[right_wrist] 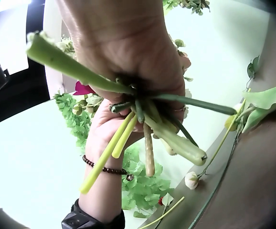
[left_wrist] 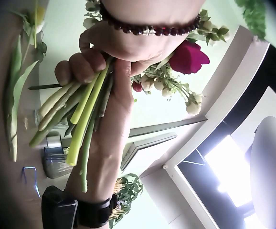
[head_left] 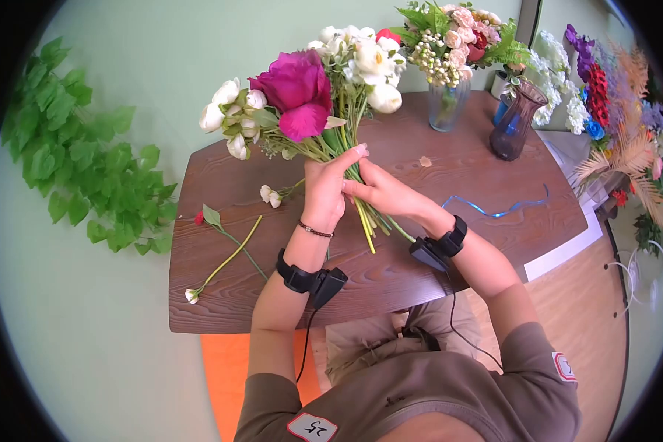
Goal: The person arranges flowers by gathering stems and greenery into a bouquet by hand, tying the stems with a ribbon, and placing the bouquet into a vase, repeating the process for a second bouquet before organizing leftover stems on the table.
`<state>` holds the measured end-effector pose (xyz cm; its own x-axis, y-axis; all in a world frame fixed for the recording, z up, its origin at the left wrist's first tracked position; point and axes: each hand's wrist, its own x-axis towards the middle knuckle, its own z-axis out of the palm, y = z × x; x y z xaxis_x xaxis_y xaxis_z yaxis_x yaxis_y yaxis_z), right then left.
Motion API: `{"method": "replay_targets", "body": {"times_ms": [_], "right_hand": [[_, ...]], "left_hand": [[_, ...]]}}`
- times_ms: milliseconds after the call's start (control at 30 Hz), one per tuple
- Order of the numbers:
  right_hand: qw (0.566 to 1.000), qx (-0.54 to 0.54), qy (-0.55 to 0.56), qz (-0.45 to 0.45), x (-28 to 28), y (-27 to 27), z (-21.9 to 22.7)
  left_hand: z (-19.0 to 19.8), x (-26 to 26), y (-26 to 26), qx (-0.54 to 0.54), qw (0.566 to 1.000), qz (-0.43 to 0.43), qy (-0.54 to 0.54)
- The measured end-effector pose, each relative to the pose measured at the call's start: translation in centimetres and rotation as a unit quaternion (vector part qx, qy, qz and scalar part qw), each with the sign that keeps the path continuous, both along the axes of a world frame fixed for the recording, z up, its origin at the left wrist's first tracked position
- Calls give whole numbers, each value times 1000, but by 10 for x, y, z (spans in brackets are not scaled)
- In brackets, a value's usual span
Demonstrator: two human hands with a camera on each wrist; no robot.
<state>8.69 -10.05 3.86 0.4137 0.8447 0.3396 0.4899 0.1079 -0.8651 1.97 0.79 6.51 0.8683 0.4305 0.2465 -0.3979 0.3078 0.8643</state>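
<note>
A bouquet (head_left: pixel 339 136) of artificial flowers is held over the table, with a large magenta rose (head_left: pixel 291 85) at its front. White blooms (head_left: pixel 376 62) cluster at the upper right, and smaller cream ones (head_left: pixel 228 110) spread to the left. My left hand (head_left: pixel 324 188) grips the gathered stems from the left, its thumb lying across them. From the other side my right hand (head_left: pixel 390 193) wraps the same bundle, touching the left. Cut stem ends (left_wrist: pixel 80 129) fan out below both hands; in the right wrist view, green and yellow stems (right_wrist: pixel 109 152) poke out beneath my right palm.
Loose on the wooden table (head_left: pixel 420 265) lie a red bud (head_left: pixel 200 218), a white flower (head_left: pixel 192 295) on a stem and a blue ribbon (head_left: pixel 497 214). A glass vase of flowers (head_left: pixel 449 107) and a dark purple vase (head_left: pixel 518 121) stand at the back right.
</note>
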Motion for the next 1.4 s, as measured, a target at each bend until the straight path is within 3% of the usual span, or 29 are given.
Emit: {"method": "replay_targets", "body": {"times_ms": [167,267,367,467,567,633,700,767,833,867,967,1000,1167,1300,1400], "right_hand": [[999,-21,-7,-34,-4,2,-8],[997,61,-12,-34,-13,0,5],[998,-37,1,-44,-16,-11,23],[989,-111,-81,-57,-8,-12,22],[993,-93,-64,-43,-11,-17,24],[999,-26,24,-13,-7,-27,20],[996,-30,81,-27,5,-42,17],[993,-76,28,-85,19,-63,19],[994,-55,49,-83,28,-83,11],[989,-94,23,-112,53,-101,13],[952,-210,-114,-190,68,-136,23],[951,-212,-110,-194,75,-147,19],[863,-336,-309,-215,98,-188,-17],[844,-438,-224,-216,101,-201,-23],[832,-496,-181,-168,106,-203,-27]], "left_hand": [[-1,-3,0,-25,999,4,22],[-1,-4,-2,-28,1000,6,5],[2,-7,-3,-25,1000,9,10],[2,-6,-4,-12,1000,27,-6],[3,-5,-1,-1,999,31,-7],[2,-4,3,1,999,34,-8],[2,-5,6,20,999,34,-17],[1,-5,3,-6,999,33,2],[-3,-5,4,-13,1000,-14,17],[2,-7,9,-30,999,13,17],[-2,-4,15,-44,999,-12,-9],[-3,-3,15,-61,998,-20,0],[-4,-1,14,-67,997,-29,9],[1,-3,11,-72,997,-33,27],[2,-3,12,-75,996,-29,32]]}}
